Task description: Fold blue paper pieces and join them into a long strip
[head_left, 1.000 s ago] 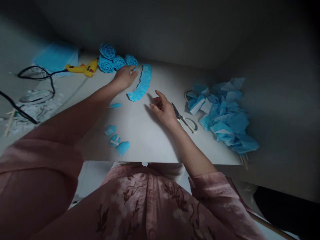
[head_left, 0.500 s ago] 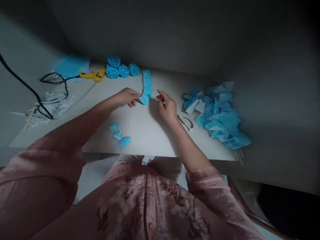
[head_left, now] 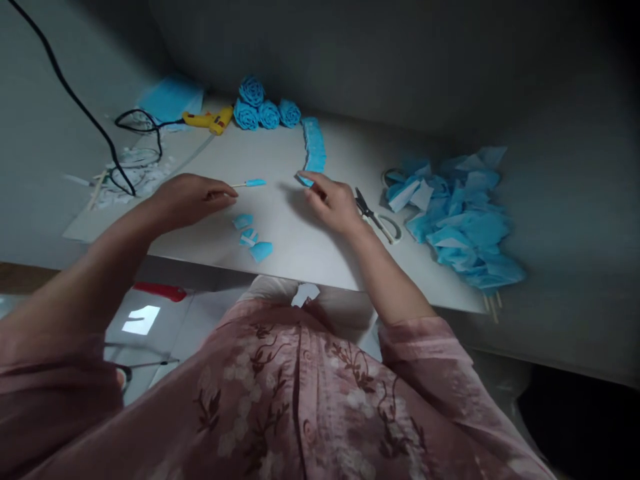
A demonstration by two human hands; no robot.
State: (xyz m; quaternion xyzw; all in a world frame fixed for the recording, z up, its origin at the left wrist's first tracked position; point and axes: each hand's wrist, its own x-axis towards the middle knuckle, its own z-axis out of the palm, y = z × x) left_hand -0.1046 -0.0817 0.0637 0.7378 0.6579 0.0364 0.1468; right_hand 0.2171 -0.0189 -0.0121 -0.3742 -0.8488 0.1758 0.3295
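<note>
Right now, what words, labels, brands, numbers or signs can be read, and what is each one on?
None can be read.
Yellow glue gun: small darker marks on the body, too small and blurred to tell whether they are lettering.
Scissors: no lettering shows.
Pink shirt: a pattern of sprigs and blossoms, not text.

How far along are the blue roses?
Looks done: four rolled blue roses.
In work: left hand at the blue-tipped stick, grip unclear; right hand at the pleated strip.
Seemingly left: strip lies unrolled, apart from the stick; cut blue pieces lie loose.
</note>
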